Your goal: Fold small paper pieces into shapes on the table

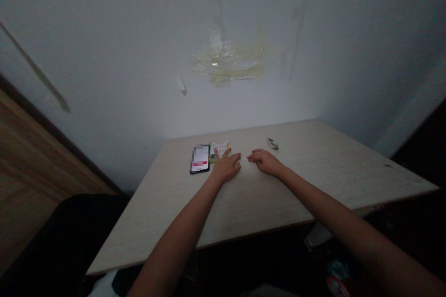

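My left hand (226,168) lies on the table with its fingers spread, some of them over the lower part of a colourful printed sheet (220,146) with rows of small pale shapes. Its forefinger reaches to a small thin white piece (244,158), too small to name. From the other side, my right hand (268,163) has its fingers drawn together at the right end of that piece. Left of the sheet is a smartphone (200,159) with its screen lit, close to the sheet's edge.
A small crumpled wrapper-like thing (272,143) lies on the pale wooden table (167,204), beyond my right hand. Behind the table rises a wall (139,79) with peeling tape (230,65). A dark seat-like shape (80,222) stands at the left.
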